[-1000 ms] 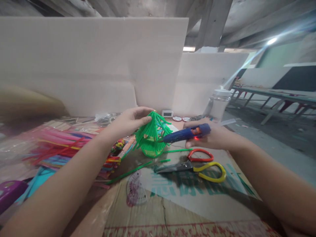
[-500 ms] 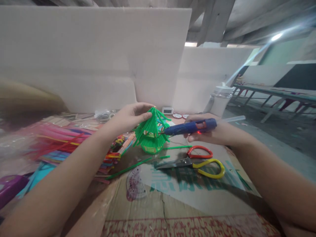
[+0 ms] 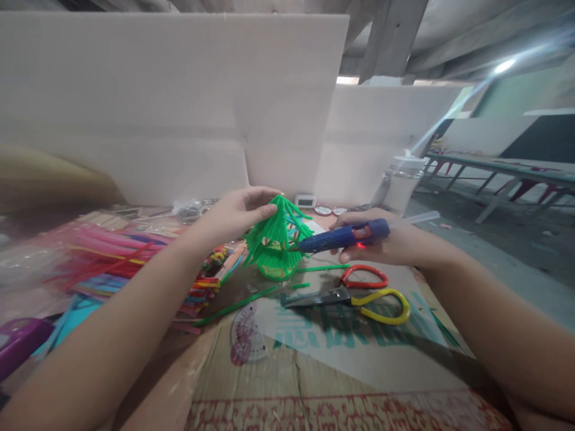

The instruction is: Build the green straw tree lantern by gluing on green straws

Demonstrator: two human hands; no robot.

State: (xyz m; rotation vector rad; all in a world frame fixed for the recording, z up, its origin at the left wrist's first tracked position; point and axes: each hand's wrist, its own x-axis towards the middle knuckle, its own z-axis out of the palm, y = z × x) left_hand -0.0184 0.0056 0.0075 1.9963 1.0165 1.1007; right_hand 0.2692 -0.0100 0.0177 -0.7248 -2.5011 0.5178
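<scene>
A green tree-shaped craft (image 3: pixel 279 230), built of pipe-cleaner-like strips in two tiers, stands upright on the table. My left hand (image 3: pixel 251 206) grips it near its pointed top with thumb and fingers. In my right hand (image 3: pixel 375 239) is a blue hot glue gun (image 3: pixel 344 235), its red light lit and a clear glue stick (image 3: pixel 424 218) jutting from the back. The gun's nozzle points left at the gap between the tiers; whether it touches cannot be made out. Scissors (image 3: pixel 344 294) with one red and one yellow handle lie below, beside loose green strips (image 3: pixel 238 306).
Bundles of coloured strips (image 3: pixel 119 251) cover the left side, near a purple object (image 3: pixel 22 344). A clear protractor (image 3: pixel 249 335) lies in front. Behind are a small white digital clock (image 3: pixel 305 201), a lidded clear jar (image 3: pixel 403 182) and upright white boards (image 3: pixel 171 102).
The glue gun and my right hand have shifted slightly left and down, the nozzle now a little lower at the craft. My left hand keeps its hold.
</scene>
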